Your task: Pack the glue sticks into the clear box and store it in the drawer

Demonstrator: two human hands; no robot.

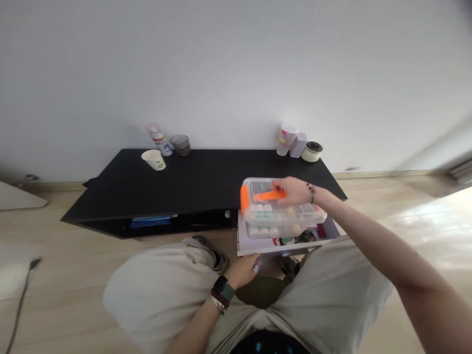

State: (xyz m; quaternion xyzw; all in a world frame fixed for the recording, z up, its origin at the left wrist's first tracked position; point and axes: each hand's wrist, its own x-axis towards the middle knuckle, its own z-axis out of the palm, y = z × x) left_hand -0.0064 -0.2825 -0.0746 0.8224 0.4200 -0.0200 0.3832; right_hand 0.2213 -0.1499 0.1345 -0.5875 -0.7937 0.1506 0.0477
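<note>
Right hand (293, 191) was gripping an orange-handled clear plastic organizer box (283, 214) from above, fingers over the lid, right over an open white drawer (250, 247), while the left hand (239, 272) curled around a small tube (256, 267) below it.

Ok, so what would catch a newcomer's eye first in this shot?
The clear plastic compartment box with an orange handle stands out most, held by the right hand over an open white drawer beneath the black tabletop. Lower down, by the person's lap, the left hand grips a small blue-and-white item.
</note>
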